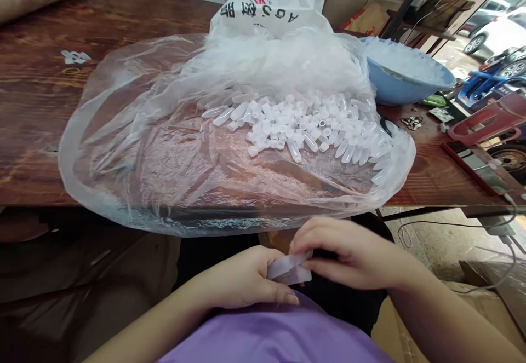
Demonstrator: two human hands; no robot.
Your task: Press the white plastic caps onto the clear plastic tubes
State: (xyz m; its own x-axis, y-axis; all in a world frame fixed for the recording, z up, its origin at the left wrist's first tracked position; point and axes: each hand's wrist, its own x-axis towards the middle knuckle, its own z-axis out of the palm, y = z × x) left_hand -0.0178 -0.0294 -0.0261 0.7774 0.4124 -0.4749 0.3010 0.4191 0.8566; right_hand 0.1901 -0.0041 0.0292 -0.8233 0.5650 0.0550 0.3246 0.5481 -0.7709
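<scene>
My left hand (246, 278) and my right hand (349, 251) meet below the table edge, over my lap. Both are closed on a small translucent plastic tube (290, 269), the left gripping its lower end, the right pinching its top. On the wooden table (36, 111) lies a large clear plastic bag (164, 155), spread open. A heap of several small clear plastic tubes and caps (312, 127) sits in the bag's right half.
A light blue bowl (400, 81) stands at the table's back right. A white printed sack (273, 7) rises behind the bag. Small white bits (74, 56) lie at the left. A red-framed object (485, 125) and cables are at the right.
</scene>
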